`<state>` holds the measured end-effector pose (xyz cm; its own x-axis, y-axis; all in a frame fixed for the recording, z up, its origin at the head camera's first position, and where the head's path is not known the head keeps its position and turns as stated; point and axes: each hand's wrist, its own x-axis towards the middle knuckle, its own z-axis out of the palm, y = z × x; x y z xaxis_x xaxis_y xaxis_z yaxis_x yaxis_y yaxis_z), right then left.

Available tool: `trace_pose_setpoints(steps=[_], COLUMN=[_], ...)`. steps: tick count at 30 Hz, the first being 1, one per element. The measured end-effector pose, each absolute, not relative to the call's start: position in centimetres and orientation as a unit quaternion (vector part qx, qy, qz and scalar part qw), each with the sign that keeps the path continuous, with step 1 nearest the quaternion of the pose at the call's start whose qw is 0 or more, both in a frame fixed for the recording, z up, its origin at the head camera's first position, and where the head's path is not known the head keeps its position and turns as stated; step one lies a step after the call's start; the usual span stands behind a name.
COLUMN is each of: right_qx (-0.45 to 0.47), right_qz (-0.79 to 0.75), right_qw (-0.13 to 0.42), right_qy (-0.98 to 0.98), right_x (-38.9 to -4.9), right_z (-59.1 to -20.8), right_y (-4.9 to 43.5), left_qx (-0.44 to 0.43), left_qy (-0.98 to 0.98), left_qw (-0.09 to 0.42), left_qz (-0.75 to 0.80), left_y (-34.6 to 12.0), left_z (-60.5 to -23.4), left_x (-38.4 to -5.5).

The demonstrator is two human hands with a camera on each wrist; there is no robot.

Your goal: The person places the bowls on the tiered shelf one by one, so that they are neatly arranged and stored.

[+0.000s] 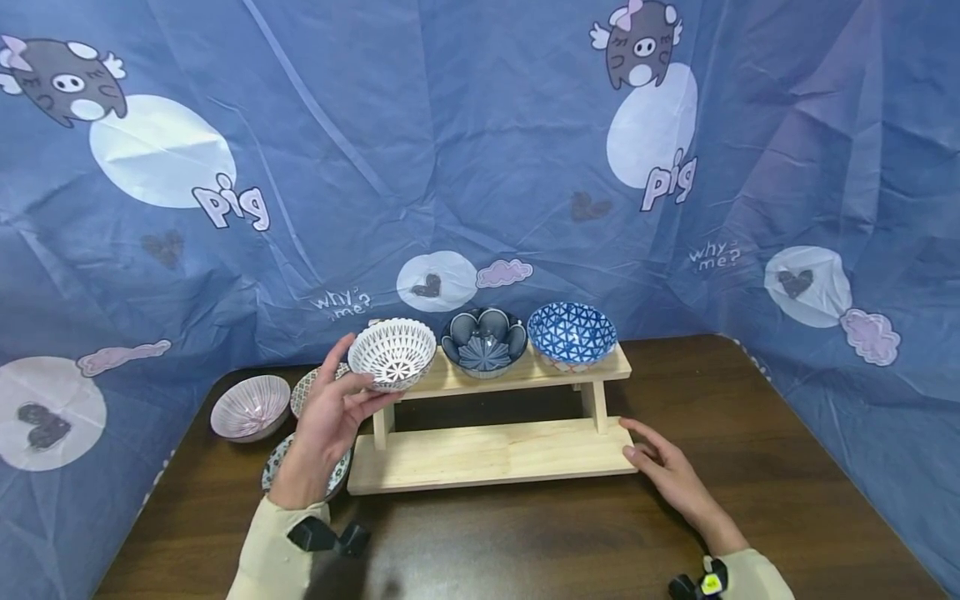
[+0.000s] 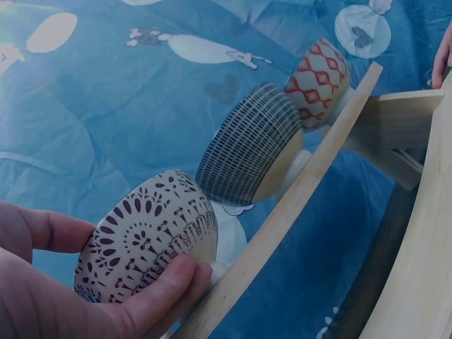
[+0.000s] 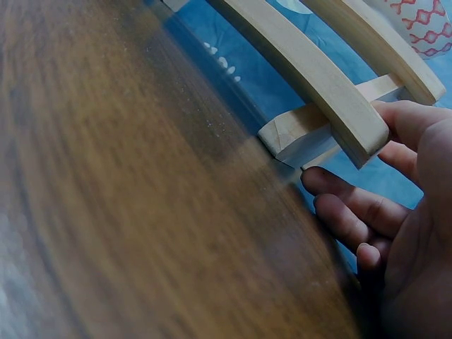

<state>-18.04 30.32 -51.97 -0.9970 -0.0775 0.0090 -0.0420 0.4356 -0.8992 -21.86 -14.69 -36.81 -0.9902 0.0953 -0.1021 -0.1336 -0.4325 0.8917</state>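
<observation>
My left hand (image 1: 330, 421) holds a white bowl with a dark petal pattern (image 1: 393, 350) at the left end of the wooden stand's upper shelf (image 1: 450, 382). The left wrist view shows the thumb and a finger on the outer side of this bowl (image 2: 148, 236), whose foot is close over the shelf edge. Beside it on the shelf stand a dark grey-blue flower bowl (image 1: 483, 343) and a blue-and-white bowl (image 1: 572, 333), red-latticed outside. My right hand (image 1: 675, 479) touches the right end of the lower shelf (image 1: 495, 454), its other fingers loosely bent below the board (image 3: 339, 106).
Left of the stand, a pink-striped bowl (image 1: 251, 408), a brown-patterned bowl (image 1: 303, 392) and a floral bowl (image 1: 276, 460) sit on the dark wooden table (image 1: 480, 542). My left forearm partly covers the last two. A blue printed cloth (image 1: 487, 167) hangs behind the table and at its sides.
</observation>
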Motion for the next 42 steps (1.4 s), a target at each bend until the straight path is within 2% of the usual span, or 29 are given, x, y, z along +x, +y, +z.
trace_pose_setpoints(steps=[14, 23, 42], right_qx=[-0.035, -0.038, -0.036], right_qz=[-0.530, -0.531, -0.530], right_qw=[0.014, 0.011, 0.014], right_qy=[0.847, 0.847, 0.847], right_x=[-18.0, -17.9, -17.9], right_z=[-52.0, -52.0, -51.9], right_y=[30.3, 30.3, 30.3], left_qx=[0.004, 0.000, 0.040], left_qy=[0.565, 0.581, 0.569], left_qw=[0.071, 0.038, 0.027], left_qz=[0.822, 0.813, 0.821], left_y=[-15.0, -16.0, -20.9], left_z=[-37.4, -37.2, -38.3], left_x=[-21.6, -20.8, -18.4])
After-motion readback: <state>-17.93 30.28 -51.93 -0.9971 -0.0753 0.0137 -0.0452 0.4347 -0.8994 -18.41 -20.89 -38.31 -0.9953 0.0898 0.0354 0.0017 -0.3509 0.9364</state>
